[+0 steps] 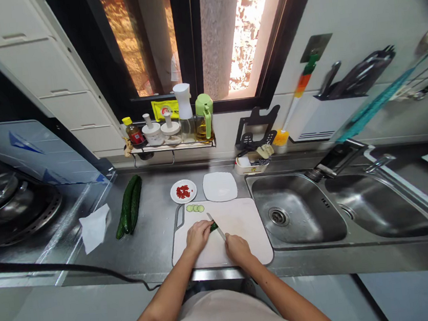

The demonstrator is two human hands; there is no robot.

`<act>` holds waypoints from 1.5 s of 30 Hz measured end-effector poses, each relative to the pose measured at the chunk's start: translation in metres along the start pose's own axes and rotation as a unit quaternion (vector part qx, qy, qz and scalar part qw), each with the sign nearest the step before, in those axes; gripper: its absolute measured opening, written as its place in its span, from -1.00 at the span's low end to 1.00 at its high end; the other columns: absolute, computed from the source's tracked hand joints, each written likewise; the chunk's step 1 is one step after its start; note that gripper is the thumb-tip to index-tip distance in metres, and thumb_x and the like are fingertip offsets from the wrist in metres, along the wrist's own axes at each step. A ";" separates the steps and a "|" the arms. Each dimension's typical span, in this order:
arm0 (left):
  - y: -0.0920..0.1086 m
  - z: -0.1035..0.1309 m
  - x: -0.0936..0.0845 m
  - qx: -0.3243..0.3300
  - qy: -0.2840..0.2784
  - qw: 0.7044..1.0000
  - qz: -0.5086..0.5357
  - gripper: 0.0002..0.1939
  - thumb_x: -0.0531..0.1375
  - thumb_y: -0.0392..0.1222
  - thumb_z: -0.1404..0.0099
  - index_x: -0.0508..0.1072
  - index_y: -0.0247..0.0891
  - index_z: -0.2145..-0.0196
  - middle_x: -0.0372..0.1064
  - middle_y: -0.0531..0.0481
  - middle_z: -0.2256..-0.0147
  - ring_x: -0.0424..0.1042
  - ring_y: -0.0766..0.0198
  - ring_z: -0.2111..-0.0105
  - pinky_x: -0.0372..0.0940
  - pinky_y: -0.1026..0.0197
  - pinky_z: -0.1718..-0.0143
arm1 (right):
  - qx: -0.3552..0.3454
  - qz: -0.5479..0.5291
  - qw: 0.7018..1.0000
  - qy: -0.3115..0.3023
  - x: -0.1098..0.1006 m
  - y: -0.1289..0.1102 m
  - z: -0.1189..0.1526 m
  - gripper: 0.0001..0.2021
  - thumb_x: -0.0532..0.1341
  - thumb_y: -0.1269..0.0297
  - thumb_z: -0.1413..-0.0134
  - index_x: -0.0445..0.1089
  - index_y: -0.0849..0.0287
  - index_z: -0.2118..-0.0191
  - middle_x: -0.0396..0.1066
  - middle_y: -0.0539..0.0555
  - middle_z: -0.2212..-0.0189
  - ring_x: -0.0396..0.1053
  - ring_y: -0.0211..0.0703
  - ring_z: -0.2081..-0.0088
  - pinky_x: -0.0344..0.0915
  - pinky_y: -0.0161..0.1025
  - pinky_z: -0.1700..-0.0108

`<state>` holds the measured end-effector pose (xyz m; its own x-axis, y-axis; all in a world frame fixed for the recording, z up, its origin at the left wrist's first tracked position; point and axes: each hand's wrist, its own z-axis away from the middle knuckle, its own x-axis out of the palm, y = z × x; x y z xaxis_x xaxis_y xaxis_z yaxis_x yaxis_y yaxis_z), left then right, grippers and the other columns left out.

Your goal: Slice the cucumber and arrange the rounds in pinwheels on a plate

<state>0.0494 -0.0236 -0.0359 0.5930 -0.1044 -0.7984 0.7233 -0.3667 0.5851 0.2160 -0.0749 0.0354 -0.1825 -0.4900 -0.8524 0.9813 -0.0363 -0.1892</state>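
A white cutting board (244, 224) lies on the steel counter in front of me. My left hand (199, 236) is closed on a short dark green piece of cucumber (214, 226), most of it hidden under the fingers. Gripped by its handle, a knife (216, 224) is in my right hand (238, 248), its blade against the cucumber piece. Several thin cucumber slices (195, 208) lie in a row near the board's top left. Behind the board are a round plate (173, 192) with chopped red bits (183, 191) and a bare square white plate (219, 186).
Whole cucumbers (129, 206) and a white paper (95, 228) lie at left, near a stove with a pot (0, 200). A double sink (301, 212) is at right. Bottles and jars stand on a rack (174, 146). A black cable (95, 269) crosses the front left.
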 end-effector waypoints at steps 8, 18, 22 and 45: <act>0.002 0.000 -0.002 -0.005 -0.002 1.000 -0.007 -0.70 0.02 -0.23 -0.35 0.47 -0.08 0.07 0.46 0.03 0.13 0.37 0.27 0.14 0.26 0.19 0.04 | 0.008 0.002 1.000 -0.004 -0.001 -0.002 0.007 -0.69 -0.07 0.47 -0.19 0.32 0.28 0.05 0.46 0.30 0.17 0.42 -0.03 0.09 0.22 -0.20 0.16; 0.004 0.001 -0.006 -0.003 0.007 1.000 -0.002 -0.70 0.02 -0.22 -0.35 0.47 -0.06 0.07 0.46 0.04 0.13 0.38 0.30 0.14 0.27 0.21 0.05 | 0.023 0.013 1.000 -0.017 0.009 0.010 0.034 -0.71 -0.06 0.45 -0.19 0.31 0.26 0.06 0.46 0.29 0.20 0.43 -0.01 0.11 0.21 -0.20 0.18; 0.004 0.001 -0.006 0.000 0.002 1.000 -0.006 -0.70 0.02 -0.22 -0.36 0.47 -0.07 0.06 0.46 0.03 0.14 0.38 0.29 0.14 0.27 0.21 0.04 | 0.030 0.011 0.999 -0.023 0.010 0.011 0.038 -0.71 -0.05 0.46 -0.17 0.30 0.25 0.05 0.46 0.30 0.19 0.42 0.00 0.11 0.20 -0.20 0.18; 0.004 0.001 -0.005 0.005 0.013 1.000 -0.009 -0.72 0.03 -0.22 -0.36 0.47 -0.05 0.08 0.46 0.05 0.14 0.39 0.30 0.15 0.27 0.24 0.07 | 0.006 0.002 1.000 0.012 -0.006 -0.008 -0.011 -0.67 -0.09 0.46 -0.18 0.33 0.29 0.05 0.46 0.28 0.17 0.41 -0.06 0.09 0.22 -0.22 0.16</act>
<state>0.0490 -0.0253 -0.0296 0.5882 -0.0743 -0.8053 0.7308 -0.3776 0.5686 0.2085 -0.0619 0.0366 -0.1790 -0.4693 -0.8647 0.9828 -0.0438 -0.1796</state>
